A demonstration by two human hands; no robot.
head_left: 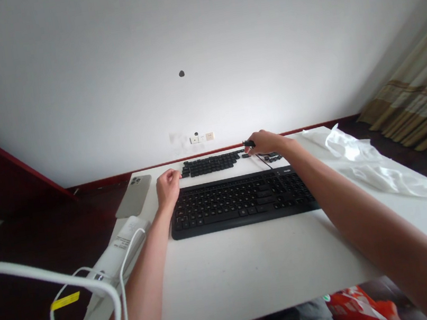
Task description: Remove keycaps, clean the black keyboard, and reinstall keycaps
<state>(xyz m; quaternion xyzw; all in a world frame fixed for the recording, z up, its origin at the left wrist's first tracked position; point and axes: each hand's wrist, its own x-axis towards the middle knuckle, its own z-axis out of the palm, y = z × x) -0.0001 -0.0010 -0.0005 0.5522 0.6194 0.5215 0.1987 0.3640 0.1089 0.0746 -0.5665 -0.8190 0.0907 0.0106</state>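
Note:
A black keyboard (222,216) lies across the white table. Behind it, loose black keycaps (212,164) stand in rows, with a few more keycaps (273,157) to the right. My left hand (169,185) rests at the keyboard's back left corner, beside the left end of the rows, its fingers curled together; whatever they may hold is hidden. Above the right end of the rows, my right hand (261,143) pinches a small black object (248,143), too small to name for sure. My right forearm covers the keyboard's right end.
A phone (134,196) lies at the table's back left, near a white power strip (116,249) with white cables. Clear plastic bags (384,177) lie on the right. The white table (254,271) backs onto a wall. An orange-red bag (356,307) is below the front edge.

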